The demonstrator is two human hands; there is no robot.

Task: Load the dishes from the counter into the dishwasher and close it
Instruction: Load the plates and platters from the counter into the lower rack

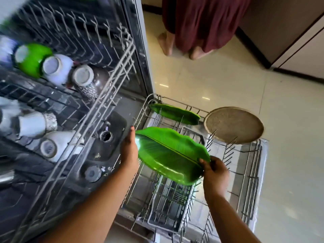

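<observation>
**Over lower rack: leaf plate held in both hands**

Over the lower rack [249, 174], both hands hold a green leaf plate [168, 153], tilted. Left hand [128, 151] flat against its left edge, fingers extended. Right hand [214, 172] pinches the right tip, fingers closed on it. Second leaf plate [175, 113] stands on edge at the rack's far end, round brown plate [235, 125] beside it. Upper rack [98, 95] holds a green bowl [33, 58] and upturned cups [56, 67].
</observation>
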